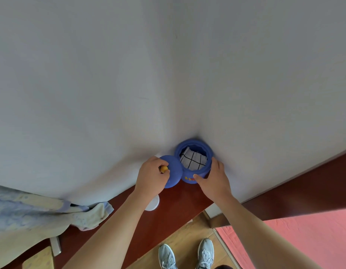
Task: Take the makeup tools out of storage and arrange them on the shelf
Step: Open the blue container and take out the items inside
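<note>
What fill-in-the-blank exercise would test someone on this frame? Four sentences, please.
1. The left hand holds the lid by its ____ knob.
2. The right hand grips the side of the ____ jar.
3. Inside the jar lies a white cloth with ____ lines.
4. The jar stands on the shelf in the ____ where the walls meet.

Missing words: yellow; blue; black; corner.

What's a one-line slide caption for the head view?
Left hand holds the blue lid by its yellow knob; right hand grips the open blue jar.
</note>
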Available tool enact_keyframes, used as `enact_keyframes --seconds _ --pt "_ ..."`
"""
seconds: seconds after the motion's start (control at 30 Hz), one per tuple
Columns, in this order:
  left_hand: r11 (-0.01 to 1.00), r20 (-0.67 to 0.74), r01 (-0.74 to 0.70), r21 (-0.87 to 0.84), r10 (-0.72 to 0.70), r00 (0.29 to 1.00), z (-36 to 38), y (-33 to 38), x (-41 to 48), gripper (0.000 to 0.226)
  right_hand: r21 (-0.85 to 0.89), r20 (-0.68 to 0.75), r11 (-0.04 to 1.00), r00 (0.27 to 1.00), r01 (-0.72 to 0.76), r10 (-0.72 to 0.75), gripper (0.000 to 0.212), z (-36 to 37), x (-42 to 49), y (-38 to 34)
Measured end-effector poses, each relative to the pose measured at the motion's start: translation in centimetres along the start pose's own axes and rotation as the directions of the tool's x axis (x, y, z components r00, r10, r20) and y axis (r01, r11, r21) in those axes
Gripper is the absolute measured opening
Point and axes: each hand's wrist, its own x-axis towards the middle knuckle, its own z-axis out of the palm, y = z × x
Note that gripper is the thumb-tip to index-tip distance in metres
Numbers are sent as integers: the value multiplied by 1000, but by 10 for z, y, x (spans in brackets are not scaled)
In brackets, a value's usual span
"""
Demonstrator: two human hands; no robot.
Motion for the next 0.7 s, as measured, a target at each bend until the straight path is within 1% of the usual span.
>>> enact_keyframes --seconds 0.17,0.33,0.4,0.53,0.7 --pt "997 13 -70 -25 71 997 -1 22 16 8 -4 15 1000 1000 -2 2 85 -1 1 0" --pt "993 35 -109 -39 110 993 6 42 35 8 -8 20 1000 1000 6 -6 84 -2 2 2" --pt "992 54 -124 -33 125 991 10 47 42 9 -2 14 1000 1000 16 -16 82 -2 2 2" --pt "985 76 -173 -4 173 982 20 54 53 13 12 16 1000 1000 11 -11 83 -4 2 2" --pt "978 131 -206 33 201 971 30 60 63 7 42 13 999 1000 10 -10 80 -5 1 1"
